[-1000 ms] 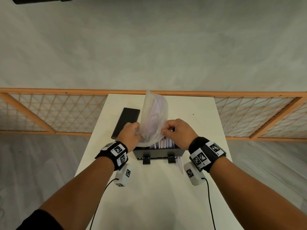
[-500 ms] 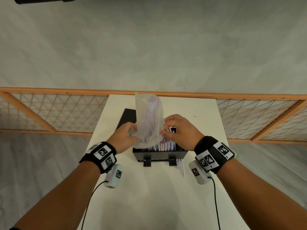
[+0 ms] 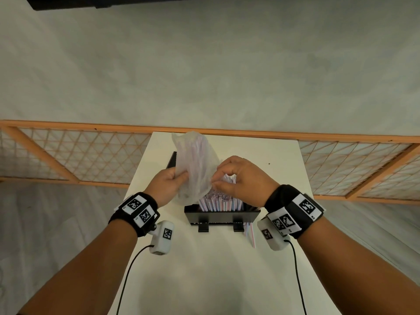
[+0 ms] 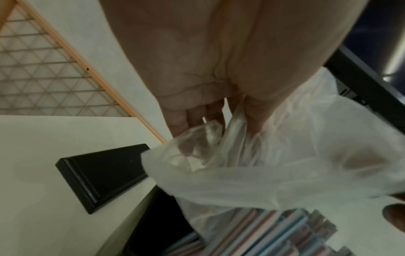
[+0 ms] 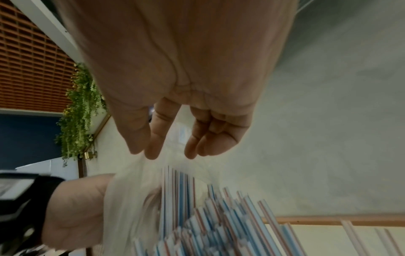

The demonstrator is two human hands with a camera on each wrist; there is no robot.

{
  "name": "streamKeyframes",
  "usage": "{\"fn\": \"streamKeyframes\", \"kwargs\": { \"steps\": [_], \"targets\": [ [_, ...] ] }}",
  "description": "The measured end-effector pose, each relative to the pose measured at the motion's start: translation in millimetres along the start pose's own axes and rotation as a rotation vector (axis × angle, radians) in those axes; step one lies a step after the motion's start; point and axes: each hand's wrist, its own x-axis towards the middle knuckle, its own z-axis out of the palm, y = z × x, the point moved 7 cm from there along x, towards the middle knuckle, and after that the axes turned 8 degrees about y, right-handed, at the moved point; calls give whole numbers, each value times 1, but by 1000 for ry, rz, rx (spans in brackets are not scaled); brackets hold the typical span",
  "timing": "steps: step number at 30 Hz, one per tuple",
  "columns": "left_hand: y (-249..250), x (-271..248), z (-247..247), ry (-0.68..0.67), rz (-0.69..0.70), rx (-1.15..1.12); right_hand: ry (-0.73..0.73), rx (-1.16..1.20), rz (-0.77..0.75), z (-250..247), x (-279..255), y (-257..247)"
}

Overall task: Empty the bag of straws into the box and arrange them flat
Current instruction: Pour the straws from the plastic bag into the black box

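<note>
White tabletop (image 3: pixel 216 269) fills the lower middle of the head view, narrow and pale, with grey mottled floor (image 3: pixel 204 76) spread beyond it; a low wooden lattice screen (image 3: pixel 79 155) with an orange frame runs across behind the table's far edge; the right wrist view catches a trailing green plant (image 5: pixel 79 112) against a slatted brown wall.

Black box (image 3: pixel 221 215) stands open on the table, two small black clips on its near wall; beside it to the left, farther back, lies a flat black lid (image 4: pixel 103 173), largely hidden behind the bag in the head view.

Thin clear plastic bag (image 3: pixel 195 164) is held upside down above the box, its closed bottom pointing up and away, its mouth down at the box; it is crumpled and cloudy, with a few straws showing faintly through it.

Striped straws (image 3: pixel 219 202), white with red and blue lines, stand crowded and leaning in the box, their near ends poking above its rim, not lying flat; a few loose straws (image 3: pixel 251 235) lie on the table just outside the box's right near corner.

Left hand (image 3: pixel 169 184) grips the bag's left side, fingers and thumb closed on the plastic; right hand (image 3: pixel 241 178) pinches the bag's right edge between thumb and forefinger, the remaining fingers loosely curled.
</note>
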Motion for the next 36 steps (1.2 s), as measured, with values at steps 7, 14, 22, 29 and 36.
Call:
{"fn": "streamKeyframes", "kwargs": {
  "steps": [7, 14, 22, 29, 36],
  "targets": [
    [-8, -5, 4, 0, -14, 7, 85, -81, 156, -9, 21, 12],
    [-1, -1, 10, -44, -22, -9, 15, -8, 133, 22, 50, 12],
    [13, 1, -18, 46, 43, 132, 104, -119, 32, -4, 48, 0],
    [29, 3, -36, 107, 76, 93, 189, -63, 12, -16, 39, -8],
    [31, 1, -31, 120, 78, 200, 208, -124, 27, -9, 36, -4]
  ]
}}
